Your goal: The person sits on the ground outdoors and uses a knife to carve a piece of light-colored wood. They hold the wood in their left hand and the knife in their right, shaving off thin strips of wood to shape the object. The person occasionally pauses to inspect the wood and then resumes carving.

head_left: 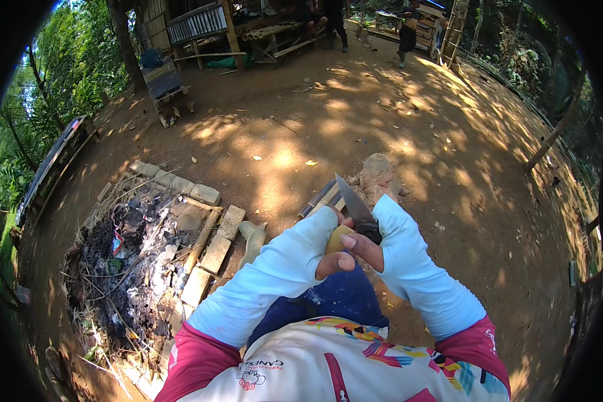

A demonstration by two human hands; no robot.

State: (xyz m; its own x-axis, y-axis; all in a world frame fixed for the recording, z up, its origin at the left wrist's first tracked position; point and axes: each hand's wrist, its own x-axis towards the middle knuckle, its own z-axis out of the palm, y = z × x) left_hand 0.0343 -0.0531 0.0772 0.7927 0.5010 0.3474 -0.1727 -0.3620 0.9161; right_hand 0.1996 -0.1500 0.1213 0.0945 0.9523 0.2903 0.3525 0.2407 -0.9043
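My left hand (333,260) is closed around a yellowish, rounded piece (340,240) whose kind I cannot make out. Beside it, my right hand (367,249) grips a broad knife (355,201), its pointed dark blade angled up and away to the left. The right thumb presses against the yellowish piece. The knife's grip is mostly hidden by the hand. Pale blue sleeves cover both wrists and part of the palms. Beyond the hands, split wood or bamboo pieces (323,199) lie on the ground.
A pale brown lump (380,175) like a stone or stump stands just ahead. At left, blocks (216,253) edge an ash-filled fire pit (130,258), with a boot (252,242) beside them. Farther off are a low bench (162,82), a bamboo shelter (197,30) and other people (409,32).
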